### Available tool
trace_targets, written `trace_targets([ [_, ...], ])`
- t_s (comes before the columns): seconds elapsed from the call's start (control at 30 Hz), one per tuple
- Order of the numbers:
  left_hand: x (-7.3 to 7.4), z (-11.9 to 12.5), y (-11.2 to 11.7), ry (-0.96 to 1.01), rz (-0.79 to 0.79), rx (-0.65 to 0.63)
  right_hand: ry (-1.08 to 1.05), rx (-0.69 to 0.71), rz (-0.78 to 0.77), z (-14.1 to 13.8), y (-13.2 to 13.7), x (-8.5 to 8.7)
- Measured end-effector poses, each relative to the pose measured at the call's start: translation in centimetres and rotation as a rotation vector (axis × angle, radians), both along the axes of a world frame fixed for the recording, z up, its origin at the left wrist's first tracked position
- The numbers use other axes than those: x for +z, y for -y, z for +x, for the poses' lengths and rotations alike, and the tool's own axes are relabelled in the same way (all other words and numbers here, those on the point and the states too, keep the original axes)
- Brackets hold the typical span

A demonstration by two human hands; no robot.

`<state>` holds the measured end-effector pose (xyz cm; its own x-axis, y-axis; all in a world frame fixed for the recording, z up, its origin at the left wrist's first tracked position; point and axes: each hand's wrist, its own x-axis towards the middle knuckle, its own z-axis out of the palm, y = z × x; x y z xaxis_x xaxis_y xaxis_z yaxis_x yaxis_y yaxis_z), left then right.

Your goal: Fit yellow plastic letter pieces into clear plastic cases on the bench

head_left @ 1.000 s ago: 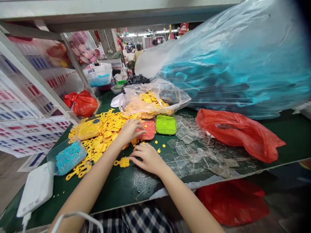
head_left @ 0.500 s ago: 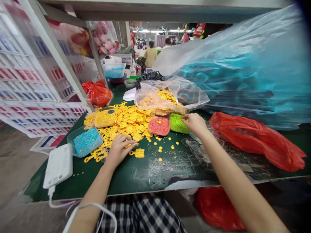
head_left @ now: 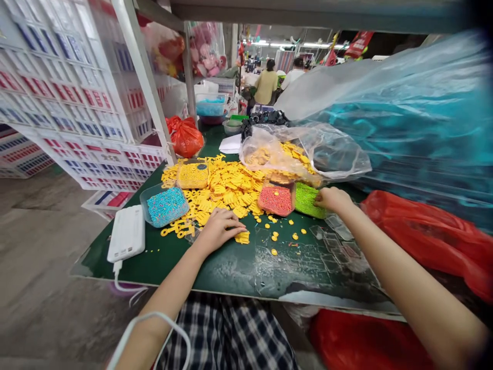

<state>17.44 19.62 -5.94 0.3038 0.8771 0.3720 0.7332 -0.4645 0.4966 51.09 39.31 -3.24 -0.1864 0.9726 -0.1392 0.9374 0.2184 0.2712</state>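
My left hand [head_left: 219, 226] lies on the green table top [head_left: 215, 267], fingers curled over a yellow plastic piece [head_left: 242, 237] at the near edge of a heap of yellow pieces [head_left: 227, 190]. My right hand [head_left: 331, 199] reaches to the right end of a tray of green beads [head_left: 306, 199], fingers bent at its rim; what they hold, if anything, is hidden. A tray of red beads [head_left: 275, 199] sits just left of the green one. Clear small plastic lids [head_left: 339, 241] are scattered under my right forearm.
A tray of blue beads [head_left: 165, 205], a tray of yellow beads [head_left: 191, 174] and a white power bank [head_left: 127, 239] lie at the left. A clear bag of yellow pieces [head_left: 304, 151], red bags [head_left: 423, 231] and a large teal-filled bag [head_left: 404, 123] crowd the right. Stacked boxes [head_left: 73, 92] stand left. People work far behind.
My right hand left the table near my left hand and moved right to the green bead tray. My left hand came back from the red tray to the yellow piece. The view swung left.
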Motion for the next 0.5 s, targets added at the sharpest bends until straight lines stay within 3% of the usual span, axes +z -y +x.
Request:
trace_targets([
  [0.27, 0.4, 0.7, 0.4, -0.075, -0.182, -0.063, 0.028, 0.125, 0.070, 1.1, 0.1, -0.6],
  [0.5, 0.6, 1.0, 0.5, -0.126, -0.214, -0.053, 0.001, 0.254, 0.159, 0.5, 1.5, 0.4],
])
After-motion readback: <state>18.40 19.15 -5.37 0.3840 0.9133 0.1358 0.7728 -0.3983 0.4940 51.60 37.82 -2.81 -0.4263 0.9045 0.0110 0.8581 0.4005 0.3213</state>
